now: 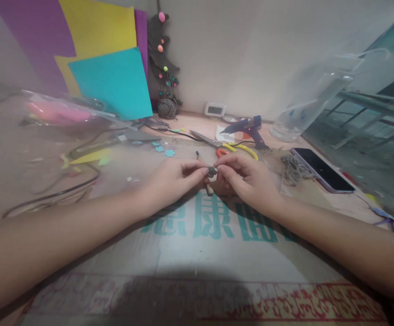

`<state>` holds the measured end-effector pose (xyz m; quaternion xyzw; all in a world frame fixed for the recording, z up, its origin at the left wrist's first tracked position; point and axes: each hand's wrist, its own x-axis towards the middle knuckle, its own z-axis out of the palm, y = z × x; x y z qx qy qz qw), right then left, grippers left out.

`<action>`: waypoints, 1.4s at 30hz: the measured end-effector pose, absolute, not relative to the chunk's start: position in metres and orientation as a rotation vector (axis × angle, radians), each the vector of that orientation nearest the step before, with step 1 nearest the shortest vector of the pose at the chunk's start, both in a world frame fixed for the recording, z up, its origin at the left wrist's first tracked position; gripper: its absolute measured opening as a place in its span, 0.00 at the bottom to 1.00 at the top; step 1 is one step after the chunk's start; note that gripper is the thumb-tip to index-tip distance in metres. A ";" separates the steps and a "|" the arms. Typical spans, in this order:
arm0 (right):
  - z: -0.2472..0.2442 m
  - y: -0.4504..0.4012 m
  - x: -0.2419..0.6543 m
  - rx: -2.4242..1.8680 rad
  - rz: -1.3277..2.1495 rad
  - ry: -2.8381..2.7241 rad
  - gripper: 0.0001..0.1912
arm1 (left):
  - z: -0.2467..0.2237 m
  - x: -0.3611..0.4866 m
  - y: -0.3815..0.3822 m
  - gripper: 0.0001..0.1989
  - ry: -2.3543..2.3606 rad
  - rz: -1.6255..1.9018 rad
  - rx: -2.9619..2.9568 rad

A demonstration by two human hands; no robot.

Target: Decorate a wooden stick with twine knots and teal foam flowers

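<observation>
Between my two hands is a small dark, greenish piece (212, 172), too small to make out its kind. The thumb and fingers of my left hand (183, 179) pinch it from the left. From the right, my right hand (246, 179) is closed in a pinch at its edge; the fingertips meet near a pale bit. Under the hands lies a thin pen-like stick (210, 190), partly hidden by the fingers. Scissors (237, 148) with yellow and orange handles rest just beyond my right hand. Small blue flower cut-outs (169, 153) lie beyond my left hand.
A blue glue gun (251, 129) stands behind the scissors. At right are a phone (322, 170), a bundle of grey cord (296, 170) and a clear plastic jug (291, 113). Coloured sheets (111, 83) lean at back left. A black cable (50, 194) crosses the left side.
</observation>
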<state>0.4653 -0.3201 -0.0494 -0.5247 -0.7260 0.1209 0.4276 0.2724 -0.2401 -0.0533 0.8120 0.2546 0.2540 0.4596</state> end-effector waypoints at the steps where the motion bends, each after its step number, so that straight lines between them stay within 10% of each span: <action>1: -0.050 -0.321 0.466 -1.314 0.334 -1.805 0.04 | -0.053 0.273 -0.240 0.15 0.619 0.633 1.992; 11: -0.047 -0.323 0.457 -1.241 0.895 -1.635 0.10 | -0.051 0.271 -0.241 0.15 0.548 0.666 1.988; 42: -0.042 -0.325 0.446 -1.291 1.093 -1.360 0.21 | -0.046 0.272 -0.242 0.15 0.665 0.733 2.070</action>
